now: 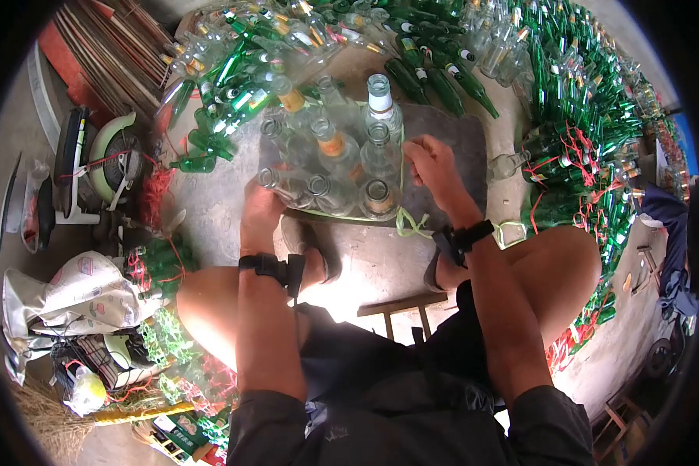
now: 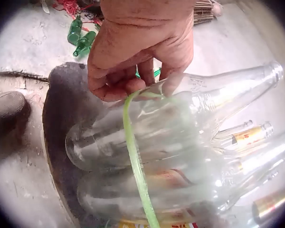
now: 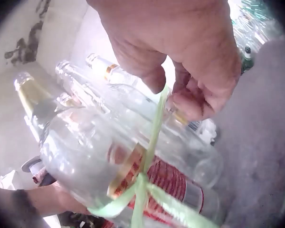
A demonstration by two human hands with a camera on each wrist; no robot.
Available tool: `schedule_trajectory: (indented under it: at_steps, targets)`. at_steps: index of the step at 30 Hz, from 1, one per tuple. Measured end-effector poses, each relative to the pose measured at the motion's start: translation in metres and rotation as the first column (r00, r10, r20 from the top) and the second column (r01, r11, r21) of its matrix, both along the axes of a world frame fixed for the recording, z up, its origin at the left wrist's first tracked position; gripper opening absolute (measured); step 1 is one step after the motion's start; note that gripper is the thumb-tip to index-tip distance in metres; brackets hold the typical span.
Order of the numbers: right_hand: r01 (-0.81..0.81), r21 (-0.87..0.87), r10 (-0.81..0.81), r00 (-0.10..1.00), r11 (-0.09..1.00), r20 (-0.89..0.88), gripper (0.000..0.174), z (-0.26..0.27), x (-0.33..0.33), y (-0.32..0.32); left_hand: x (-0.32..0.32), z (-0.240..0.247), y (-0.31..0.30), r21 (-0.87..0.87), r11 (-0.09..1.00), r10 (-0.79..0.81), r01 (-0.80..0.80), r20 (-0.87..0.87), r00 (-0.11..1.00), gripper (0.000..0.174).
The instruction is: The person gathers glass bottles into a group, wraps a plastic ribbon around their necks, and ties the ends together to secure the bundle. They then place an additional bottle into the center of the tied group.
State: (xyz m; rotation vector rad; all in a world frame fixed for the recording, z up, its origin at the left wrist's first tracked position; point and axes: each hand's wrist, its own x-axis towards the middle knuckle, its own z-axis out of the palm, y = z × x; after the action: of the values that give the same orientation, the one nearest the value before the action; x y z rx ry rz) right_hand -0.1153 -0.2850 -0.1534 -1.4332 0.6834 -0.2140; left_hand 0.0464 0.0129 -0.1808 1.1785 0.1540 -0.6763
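Several clear glass bottles [image 1: 338, 151] stand packed together, some with orange neck labels, on a dark flat slab [image 1: 446, 124]. A light green plastic strap [image 2: 133, 147] runs round their sides and has a knot [image 3: 141, 179] with loose tails beside a bottle with a red-and-gold label [image 3: 168, 183]. At the bundle's left side, my left hand [image 1: 264, 203] has its fingers curled at the strap, pinching it against a bottle. On the opposite side my right hand [image 1: 436, 167] pinches the strap above the knot between thumb and fingers, drawing it slightly off the glass.
Green bottles [image 1: 450, 85] lie heaped behind the slab and along the right. A wheeled machine [image 1: 116, 163] and a white sack [image 1: 85, 291] are at the left. My feet [image 1: 314, 252] are just before the slab, with a low wooden stool [image 1: 402, 305] below me.
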Motion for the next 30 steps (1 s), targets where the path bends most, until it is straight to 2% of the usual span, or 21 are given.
schedule_trajectory:
  at_steps: [3, 4, 5, 6, 7, 8, 10, 12, 14, 15, 17, 21, 22, 24, 26, 27, 29, 30]
  targets:
    - [-0.101, -0.051, 0.102, 0.995, 0.994, 0.009, 0.019, 0.002, 0.014, -0.01, 0.003, 0.009, -0.003, 0.027, 0.998, 0.06, -0.061, 0.04, 0.997, 0.032]
    - [-0.142, -0.134, 0.147, 0.989, 0.981, 0.022, 0.019, -0.005, 0.017, -0.014, 0.003, 0.015, -0.006, 0.024, 0.998, 0.062, -0.063, 0.046, 0.997, 0.032]
    - [-0.182, -0.214, 0.193, 0.981, 0.96, 0.028, 0.02, -0.011, 0.019, -0.018, 0.001, 0.021, -0.008, 0.051, 0.998, 0.037, -0.043, 0.098, 0.994, 0.034]
    - [-0.187, -0.217, 0.198, 0.98, 0.958, 0.031, 0.02, -0.008, 0.019, -0.018, 0.002, 0.023, -0.009, 0.078, 0.997, 0.013, -0.025, 0.15, 0.989, 0.035]
    - [-0.185, -0.123, 0.189, 0.982, 0.975, 0.023, 0.019, -0.002, 0.016, -0.017, 0.007, 0.018, -0.007, -0.014, 0.999, 0.03, -0.029, 0.129, 0.991, 0.034]
    - [-0.18, -0.026, 0.181, 0.983, 0.983, 0.013, 0.019, 0.003, 0.013, -0.015, 0.011, 0.012, -0.004, -0.016, 0.999, 0.037, -0.035, 0.134, 0.99, 0.034]
    - [-0.17, -0.013, 0.171, 0.985, 0.985, 0.027, 0.018, 0.01, 0.012, -0.013, 0.014, 0.02, -0.007, 0.044, 0.999, -0.03, 0.024, 0.125, 0.992, 0.029]
    - [-0.158, 0.002, 0.158, 0.987, 0.987, 0.038, 0.018, 0.007, 0.012, -0.013, 0.015, 0.023, -0.012, 0.066, 0.997, 0.024, -0.03, 0.087, 0.996, 0.025]
    - [-0.157, 0.047, 0.156, 0.987, 0.986, 0.032, 0.016, 0.0, 0.013, -0.015, 0.019, 0.025, -0.012, 0.146, 0.988, -0.08, 0.055, 0.166, 0.983, 0.025]
    - [-0.16, 0.047, 0.158, 0.987, 0.986, 0.034, 0.016, -0.001, 0.013, -0.015, 0.019, 0.026, -0.015, 0.158, 0.987, -0.055, 0.029, 0.167, 0.984, 0.024]
    - [-0.1, 0.167, 0.093, 0.994, 0.981, 0.049, 0.019, -0.002, 0.013, -0.015, 0.022, 0.028, -0.016, 0.193, 0.98, -0.08, 0.047, 0.17, 0.982, 0.022]
    - [-0.116, 0.136, 0.116, 0.993, 0.984, 0.009, 0.019, -0.006, 0.012, -0.019, 0.025, 0.023, -0.015, 0.242, 0.965, -0.149, 0.099, 0.197, 0.969, 0.019]
    - [-0.165, 0.176, 0.162, 0.986, 0.97, 0.033, 0.019, -0.011, 0.01, -0.023, 0.025, 0.02, -0.015, 0.241, 0.966, -0.147, 0.097, 0.197, 0.969, 0.019]
    - [-0.22, 0.209, 0.212, 0.975, 0.953, 0.062, 0.019, -0.008, 0.012, -0.031, 0.021, 0.022, -0.019, 0.37, 0.925, -0.181, 0.089, 0.223, 0.958, 0.018]
    - [-0.194, 0.122, 0.202, 0.978, 0.973, -0.055, 0.022, 0.003, 0.017, -0.042, 0.017, 0.033, -0.019, 0.35, 0.934, -0.143, 0.068, 0.192, 0.971, 0.018]
    - [-0.198, 0.122, 0.206, 0.977, 0.973, -0.057, 0.022, 0.011, 0.022, -0.045, 0.015, 0.04, -0.02, 0.324, 0.945, -0.111, 0.041, 0.198, 0.974, 0.018]
    - [-0.101, 0.013, 0.1, 0.993, 0.995, 0.062, 0.026, 0.027, 0.037, -0.051, 0.015, 0.041, -0.019, 0.299, 0.954, -0.072, 0.007, 0.205, 0.976, 0.018]
    - [-0.106, 0.014, 0.105, 0.992, 0.994, 0.064, 0.026, 0.031, 0.047, -0.056, 0.017, 0.038, -0.018, 0.294, 0.956, -0.081, 0.025, 0.18, 0.98, 0.019]
